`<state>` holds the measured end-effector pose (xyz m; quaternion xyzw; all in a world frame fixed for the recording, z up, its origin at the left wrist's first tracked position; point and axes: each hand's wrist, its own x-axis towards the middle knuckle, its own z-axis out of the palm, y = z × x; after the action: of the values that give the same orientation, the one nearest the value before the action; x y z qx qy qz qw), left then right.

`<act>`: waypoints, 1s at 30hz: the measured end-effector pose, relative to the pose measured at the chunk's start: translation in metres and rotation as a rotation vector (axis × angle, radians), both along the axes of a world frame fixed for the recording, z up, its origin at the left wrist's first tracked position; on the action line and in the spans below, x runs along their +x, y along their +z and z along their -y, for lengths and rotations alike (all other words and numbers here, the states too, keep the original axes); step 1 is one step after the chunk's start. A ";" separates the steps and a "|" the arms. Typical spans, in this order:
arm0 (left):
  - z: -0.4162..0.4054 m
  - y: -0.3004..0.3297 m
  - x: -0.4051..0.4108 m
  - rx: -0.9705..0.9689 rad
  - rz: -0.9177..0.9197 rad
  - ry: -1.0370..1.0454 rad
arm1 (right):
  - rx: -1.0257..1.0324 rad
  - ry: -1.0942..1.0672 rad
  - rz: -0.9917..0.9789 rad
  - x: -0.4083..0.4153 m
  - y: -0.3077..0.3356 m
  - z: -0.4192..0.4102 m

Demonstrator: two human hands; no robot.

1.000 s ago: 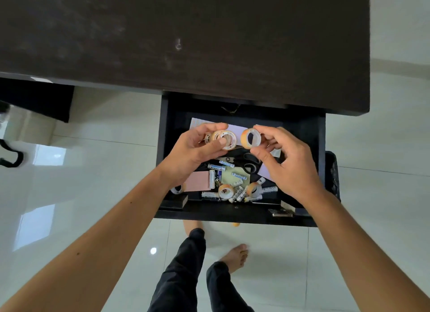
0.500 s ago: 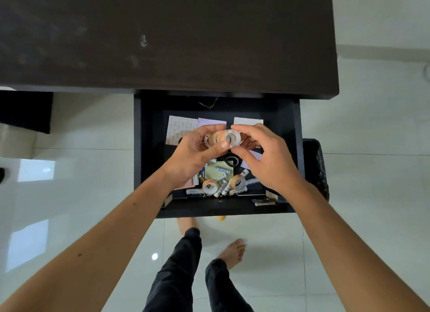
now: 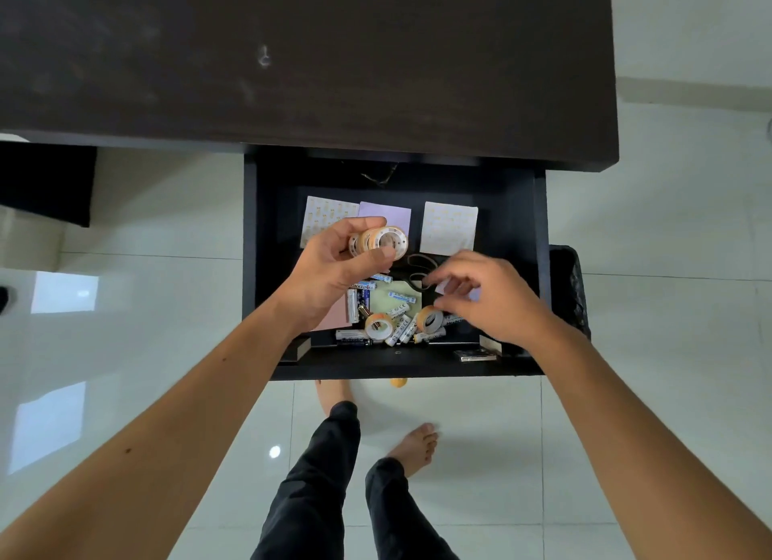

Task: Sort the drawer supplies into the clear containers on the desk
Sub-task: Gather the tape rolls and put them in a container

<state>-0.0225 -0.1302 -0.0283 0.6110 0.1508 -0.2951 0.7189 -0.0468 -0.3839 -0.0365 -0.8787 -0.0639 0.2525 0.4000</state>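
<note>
Head view: left hand point(image 3: 334, 273) gripping stacked tape rolls point(image 3: 378, 238) above drawer point(image 3: 539, 267), right hand point(image 3: 486, 294) loosely curled, empty.

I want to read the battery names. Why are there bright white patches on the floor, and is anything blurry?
Head view: the glossy floor mirrors window light and a lamp spot; the right hand is slightly motion-blurred; the batteries are too small to read fully; edges bend from the wide lens.

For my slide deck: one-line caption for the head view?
Left hand holds stacked tape rolls over the open drawer; right hand reaches toward another roll.
</note>
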 end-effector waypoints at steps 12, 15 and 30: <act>-0.031 0.009 0.004 -0.019 0.053 0.051 | -0.109 0.192 -0.126 0.011 -0.002 -0.031; -0.038 0.013 0.003 -0.025 0.057 0.047 | -0.096 0.307 -0.172 0.012 -0.005 -0.054; -0.074 0.028 -0.003 -0.078 0.083 0.114 | -0.110 0.318 -0.158 0.016 0.005 -0.079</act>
<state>-0.0258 -0.0567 -0.0003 0.5846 0.1436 -0.2339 0.7635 -0.0306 -0.3046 -0.0320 -0.8555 -0.1566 0.3841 0.3099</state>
